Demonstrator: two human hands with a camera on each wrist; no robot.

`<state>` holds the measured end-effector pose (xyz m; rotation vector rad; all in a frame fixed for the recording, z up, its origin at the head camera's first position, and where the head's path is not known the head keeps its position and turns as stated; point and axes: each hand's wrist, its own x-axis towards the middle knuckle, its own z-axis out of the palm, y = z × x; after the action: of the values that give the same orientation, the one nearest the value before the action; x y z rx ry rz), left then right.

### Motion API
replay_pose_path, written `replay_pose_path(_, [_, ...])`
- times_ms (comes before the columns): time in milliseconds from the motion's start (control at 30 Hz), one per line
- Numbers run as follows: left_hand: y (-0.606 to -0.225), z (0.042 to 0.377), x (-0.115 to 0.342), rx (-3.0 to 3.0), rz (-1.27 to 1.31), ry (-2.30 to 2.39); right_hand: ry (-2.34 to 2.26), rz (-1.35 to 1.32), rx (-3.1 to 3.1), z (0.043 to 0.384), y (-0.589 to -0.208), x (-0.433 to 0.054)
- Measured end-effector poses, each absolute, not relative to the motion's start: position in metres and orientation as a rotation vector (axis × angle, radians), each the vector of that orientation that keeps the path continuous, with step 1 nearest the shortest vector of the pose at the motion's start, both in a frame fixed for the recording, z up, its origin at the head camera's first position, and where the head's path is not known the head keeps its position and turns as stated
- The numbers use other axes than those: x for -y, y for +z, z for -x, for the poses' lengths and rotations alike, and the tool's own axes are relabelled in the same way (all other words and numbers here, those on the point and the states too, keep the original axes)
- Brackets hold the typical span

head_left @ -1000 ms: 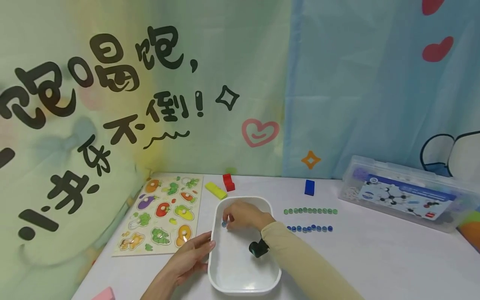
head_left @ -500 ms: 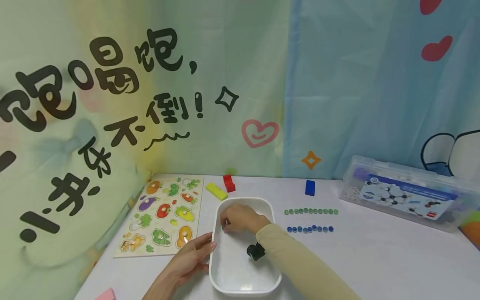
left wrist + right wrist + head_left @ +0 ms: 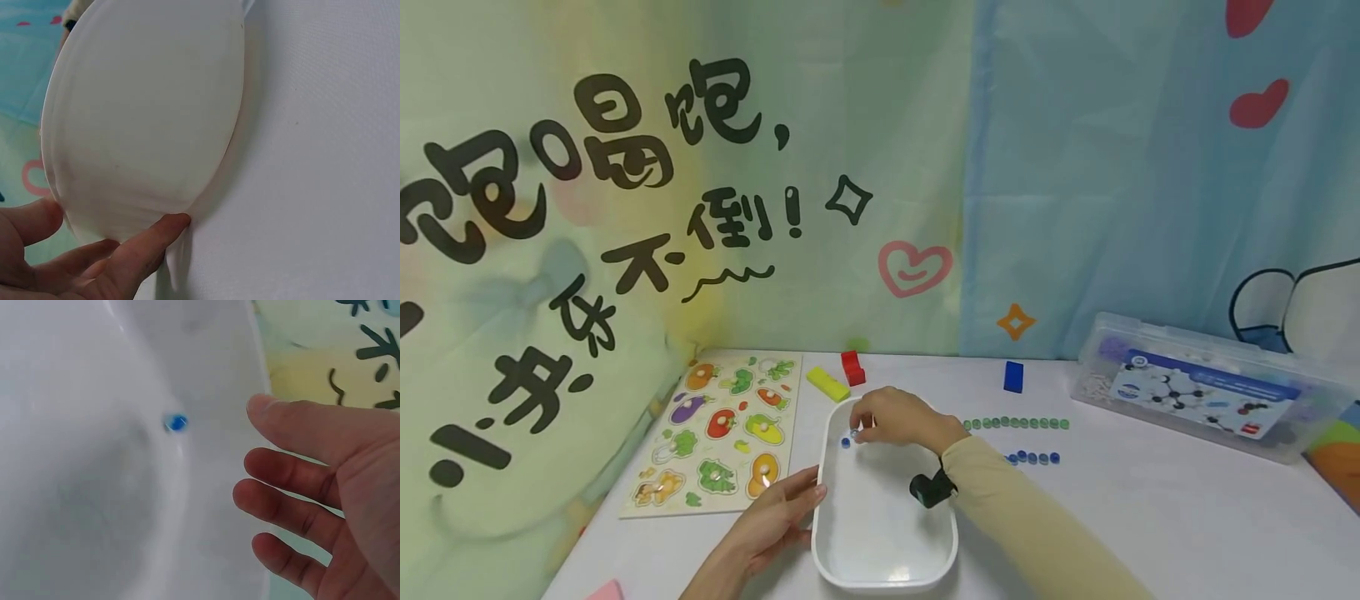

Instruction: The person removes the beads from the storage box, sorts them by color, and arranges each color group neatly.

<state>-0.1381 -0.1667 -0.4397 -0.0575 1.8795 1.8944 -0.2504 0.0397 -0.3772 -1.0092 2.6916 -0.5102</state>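
Observation:
A white tray [image 3: 880, 533] with raised walls stands on the table. My left hand [image 3: 778, 517] holds its left side, thumb at the rim and fingers against the outer wall in the left wrist view. Over the tray's far left corner hovers my right hand [image 3: 898, 417]. In the right wrist view its fingers are loosely bent, and nothing shows between them. A small blue bead [image 3: 846, 443] lies in that corner, and a paler spot near the fingertips is too small to make out. The right wrist view shows the blue bead [image 3: 177, 422] beside the tray wall.
Rows of green beads [image 3: 1015, 423] and blue beads [image 3: 1033, 457] lie right of the tray. A vegetable puzzle board [image 3: 700, 442] is at left. Yellow [image 3: 828, 384], red [image 3: 852, 367] and blue blocks [image 3: 1013, 377] and a clear plastic box [image 3: 1210, 392] stand farther back.
My right hand went down into the tray's far left corner with a blue bead, then let go and drew slightly up and right. The left hand stays on the tray.

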Motion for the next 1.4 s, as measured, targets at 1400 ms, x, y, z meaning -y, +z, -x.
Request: replay_pose_path(1400, [-0.439,0.138,0.167,-1.874,0.052,1.908,-0.673,0.531,-3.006,0.212,-0.438,-0.316])
